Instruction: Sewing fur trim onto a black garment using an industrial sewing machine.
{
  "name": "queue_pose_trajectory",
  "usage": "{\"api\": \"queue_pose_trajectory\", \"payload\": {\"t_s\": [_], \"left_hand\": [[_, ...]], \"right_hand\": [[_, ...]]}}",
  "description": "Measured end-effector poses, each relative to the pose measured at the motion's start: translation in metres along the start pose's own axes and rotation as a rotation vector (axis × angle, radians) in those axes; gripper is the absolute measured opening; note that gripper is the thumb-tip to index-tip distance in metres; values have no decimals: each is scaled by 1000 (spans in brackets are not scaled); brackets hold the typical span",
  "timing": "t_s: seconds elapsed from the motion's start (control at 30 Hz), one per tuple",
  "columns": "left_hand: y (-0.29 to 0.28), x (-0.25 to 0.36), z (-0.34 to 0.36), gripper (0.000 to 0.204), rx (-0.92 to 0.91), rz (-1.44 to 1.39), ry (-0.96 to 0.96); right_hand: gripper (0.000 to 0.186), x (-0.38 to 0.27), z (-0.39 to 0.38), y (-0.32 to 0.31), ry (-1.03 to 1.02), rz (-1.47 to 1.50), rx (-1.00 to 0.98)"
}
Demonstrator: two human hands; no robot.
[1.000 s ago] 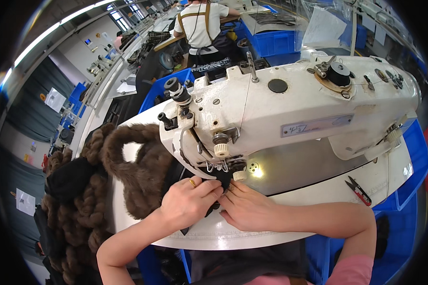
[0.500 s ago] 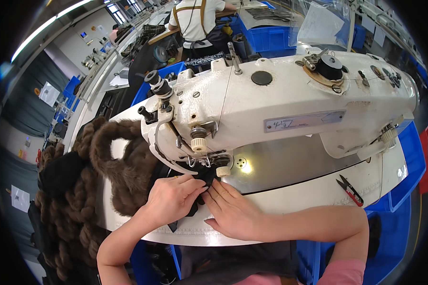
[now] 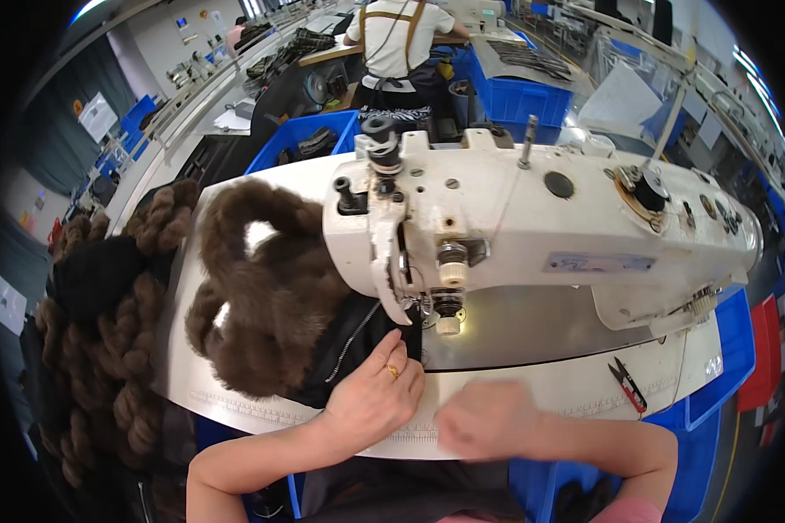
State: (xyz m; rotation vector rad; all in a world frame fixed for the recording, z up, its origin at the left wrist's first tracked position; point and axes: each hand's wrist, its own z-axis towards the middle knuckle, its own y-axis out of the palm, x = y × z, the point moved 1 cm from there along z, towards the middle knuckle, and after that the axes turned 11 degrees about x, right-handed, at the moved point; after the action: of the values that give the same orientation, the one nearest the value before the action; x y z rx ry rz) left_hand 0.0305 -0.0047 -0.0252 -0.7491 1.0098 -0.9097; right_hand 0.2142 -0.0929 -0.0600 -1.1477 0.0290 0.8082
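"What sort of place is this?"

"A sewing workshop: an industrial sewing machine (image 3: pixel 497 227) on the white table (image 3: pixel 576 398), a zipped furry piece (image 3: pixel 275 322) at its needle end, more brown fur (image 3: pixel 144 336) heaped beyond the left edge."

"Anything farther off?"

"Blue bins (image 3: pixel 519 100), and an aproned co-worker (image 3: pixel 391 44) at another table (image 3: pixel 330 55)."

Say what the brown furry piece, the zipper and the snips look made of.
Brown furry piece: soft matte fur, real or fake unclear; dense, fuzzy pile.
Zipper: probably metal teeth, given their silvery glint, set against black cloth.
Snips: likely steel, dark-looking blades; the red handle part could be plastic or painted metal.
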Motion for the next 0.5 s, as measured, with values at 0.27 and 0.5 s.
{"api": "queue_pose_trajectory", "payload": {"t_s": [0.27, 0.5], "left_hand": [[13, 15, -1, 26, 81, -68, -175], [15, 18, -9, 25, 150, 22, -182]], "right_hand": [[42, 70, 72, 39, -233, -352, 149], [44, 55, 50, 16, -50, -258, 185]]}}
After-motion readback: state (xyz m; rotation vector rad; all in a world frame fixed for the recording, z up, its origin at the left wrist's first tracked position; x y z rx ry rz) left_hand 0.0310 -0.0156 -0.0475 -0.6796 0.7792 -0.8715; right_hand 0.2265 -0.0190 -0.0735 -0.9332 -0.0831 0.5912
